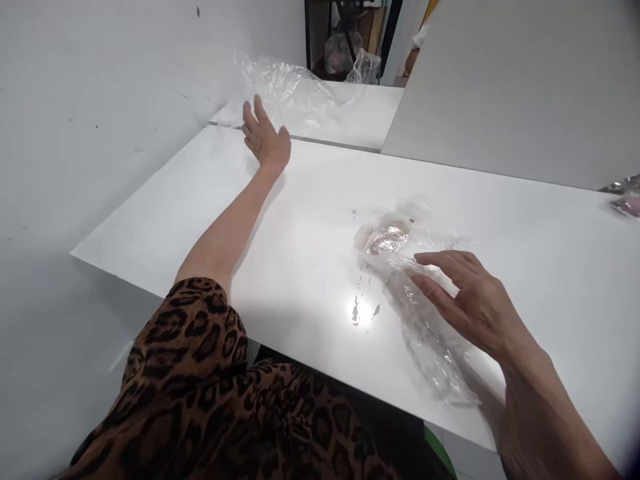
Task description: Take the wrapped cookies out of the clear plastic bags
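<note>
My left hand (pixel 267 137) is stretched out over the far left part of the white table, fingers spread and nothing in them. Just beyond it lies a crumpled sheet of clear plastic (pixel 300 90). My right hand (pixel 467 293) hovers at a clear plastic bag (pixel 425 333), its thumb and fingers apart; whether the fingertips touch the film is hard to tell. Toward the bag's far end sits a small pinkish, shiny item (pixel 387 238) under the film, its kind not clear.
A white wall (pixel 100 100) borders the table (pixel 300 267) on the left. A large pale panel (pixel 510 87) rises behind it. At the right edge lies another plastic-wrapped pinkish item (pixel 627 203). Dark shelving (pixel 340 40) stands at the back.
</note>
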Motion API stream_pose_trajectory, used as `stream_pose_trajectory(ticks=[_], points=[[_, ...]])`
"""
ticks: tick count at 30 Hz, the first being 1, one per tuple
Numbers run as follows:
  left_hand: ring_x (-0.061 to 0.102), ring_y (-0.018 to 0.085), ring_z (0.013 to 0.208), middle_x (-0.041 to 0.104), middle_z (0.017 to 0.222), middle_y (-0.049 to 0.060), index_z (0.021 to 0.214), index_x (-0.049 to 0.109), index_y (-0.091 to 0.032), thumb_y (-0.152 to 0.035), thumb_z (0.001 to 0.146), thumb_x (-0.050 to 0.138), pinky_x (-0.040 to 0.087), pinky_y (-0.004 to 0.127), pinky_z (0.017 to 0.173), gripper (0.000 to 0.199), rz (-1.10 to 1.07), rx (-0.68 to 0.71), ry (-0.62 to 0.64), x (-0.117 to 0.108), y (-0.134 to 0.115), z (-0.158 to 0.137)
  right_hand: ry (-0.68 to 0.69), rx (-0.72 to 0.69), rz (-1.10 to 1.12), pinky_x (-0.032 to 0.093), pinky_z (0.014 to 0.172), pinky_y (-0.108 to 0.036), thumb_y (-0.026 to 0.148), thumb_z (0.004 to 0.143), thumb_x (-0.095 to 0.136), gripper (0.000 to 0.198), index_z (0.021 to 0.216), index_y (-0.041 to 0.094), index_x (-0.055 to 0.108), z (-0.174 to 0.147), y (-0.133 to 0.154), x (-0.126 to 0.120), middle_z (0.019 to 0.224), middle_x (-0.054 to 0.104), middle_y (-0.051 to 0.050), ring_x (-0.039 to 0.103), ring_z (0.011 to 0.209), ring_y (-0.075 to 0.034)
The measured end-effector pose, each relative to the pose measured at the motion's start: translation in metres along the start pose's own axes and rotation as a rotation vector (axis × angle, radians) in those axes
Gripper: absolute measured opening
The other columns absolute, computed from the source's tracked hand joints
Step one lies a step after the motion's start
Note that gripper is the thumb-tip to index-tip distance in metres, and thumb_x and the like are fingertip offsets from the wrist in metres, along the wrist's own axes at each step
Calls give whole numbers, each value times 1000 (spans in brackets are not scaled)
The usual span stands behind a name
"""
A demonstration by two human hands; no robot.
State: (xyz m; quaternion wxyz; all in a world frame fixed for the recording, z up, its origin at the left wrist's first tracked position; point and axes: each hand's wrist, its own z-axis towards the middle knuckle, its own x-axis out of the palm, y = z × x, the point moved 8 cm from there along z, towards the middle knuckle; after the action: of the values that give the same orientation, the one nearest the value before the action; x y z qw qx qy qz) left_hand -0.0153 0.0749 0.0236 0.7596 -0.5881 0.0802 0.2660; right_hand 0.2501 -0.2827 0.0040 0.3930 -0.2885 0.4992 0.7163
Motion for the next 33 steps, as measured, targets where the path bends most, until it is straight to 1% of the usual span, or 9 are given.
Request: stream_pose_trajectory(ticks=[2, 5, 9, 16, 18, 23, 25, 28, 33], points=[[12, 29, 161, 29, 170, 8, 151, 43, -18, -17, 96, 69, 7, 50, 133, 60, -31, 167, 121, 10, -27, -43, 54, 22, 37, 57, 81, -47, 54, 99, 59, 37, 122, 29, 72, -1, -2, 2, 109, 75, -11, 67, 105, -31], [32, 37, 152, 61, 136, 11, 122, 66, -14, -33, 93, 72, 17, 57, 127, 34, -208, 200, 461, 40, -44, -123, 109, -26, 93, 57, 80, -45, 55, 98, 60, 36, 115, 27, 76, 0, 3, 6, 103, 75, -10, 66, 100, -29], [43, 43, 140, 68, 123, 12, 114, 73, -20, -43, 71, 87, 20, 58, 125, 51, -107, 208, 862, 74, -50, -222, 307, -84, 224, 56, 77, -41, 53, 99, 58, 34, 104, 27, 80, 0, 20, 20, 97, 74, -10, 68, 92, -26], [45, 44, 137, 63, 132, 15, 129, 68, -23, -40, 68, 85, 28, 57, 122, 66, 77, 274, 914, 75, -66, -278, 768, -86, 525, 58, 89, -38, 58, 84, 76, 37, 103, 27, 83, -16, 49, 37, 107, 79, -5, 73, 98, -24], [48, 41, 136, 60, 137, 14, 137, 62, -25, -33, 68, 84, 33, 53, 119, 74, 31, 224, 877, 73, -65, -283, 659, -27, 629, 57, 92, -40, 62, 86, 73, 42, 104, 25, 82, -8, 38, 25, 105, 79, -6, 72, 100, -25], [54, 34, 134, 53, 150, 17, 149, 49, -22, -23, 70, 81, 42, 44, 113, 85, -160, 47, 741, 67, -53, -286, -303, 370, 535, 52, 104, -54, 69, 72, 82, 70, 122, 22, 71, 11, -57, -28, 130, 68, -15, 62, 121, -34], [61, 29, 123, 53, 149, 17, 151, 46, -21, -23, 72, 81, 49, 38, 105, 86, -324, -78, 700, 67, -49, -285, -484, 529, 553, 51, 107, -54, 67, 61, 89, 93, 138, 22, 60, 7, -86, -27, 146, 57, -18, 55, 132, -36], [66, 18, 98, 58, 139, 14, 153, 41, -21, -24, 77, 79, 53, 31, 88, 84, -632, -229, 648, 70, -56, -286, -491, 755, 755, 58, 95, -47, 63, 54, 94, 108, 144, 21, 51, 5, -106, -5, 144, 56, -20, 60, 125, -34], [63, 8, 77, 66, 98, -1, 144, 47, -21, -19, 77, 82, 49, 22, 81, 76, -1039, -298, 577, 73, -83, -291, -111, 734, 1161, 55, 55, -31, 58, 51, 97, 70, 102, 20, 66, 13, -74, 21, 91, 69, -9, 65, 72, -19]])
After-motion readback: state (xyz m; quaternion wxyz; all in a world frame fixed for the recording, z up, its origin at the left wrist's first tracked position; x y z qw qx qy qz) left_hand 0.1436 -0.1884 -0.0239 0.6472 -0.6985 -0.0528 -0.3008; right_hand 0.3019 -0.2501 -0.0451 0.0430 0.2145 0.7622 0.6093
